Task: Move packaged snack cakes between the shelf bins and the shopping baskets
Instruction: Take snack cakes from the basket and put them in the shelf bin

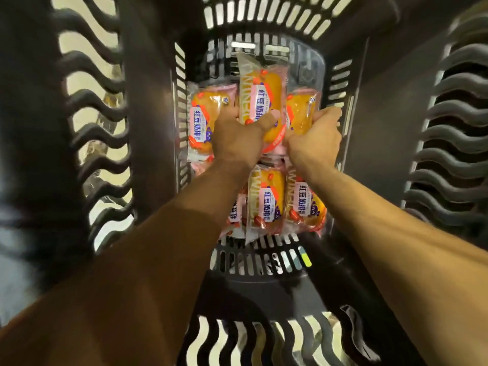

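Now | basket: six cakes; left hand grips middle cake; right hand grips right cake

Pale cream floor shows through the wavy slots at left and again through the slots along the bottom edge. Blurred dark and brownish shapes sit beyond the left slots, too unclear to identify. Small yellow-green label near centre-bottom.

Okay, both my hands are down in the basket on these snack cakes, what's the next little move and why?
Probably lift both hands straight up. The left hand is closed on the middle pack and the right hand on the pack by the basket's right wall; more packs lie loose underneath, so a straight lift should avoid dragging them.
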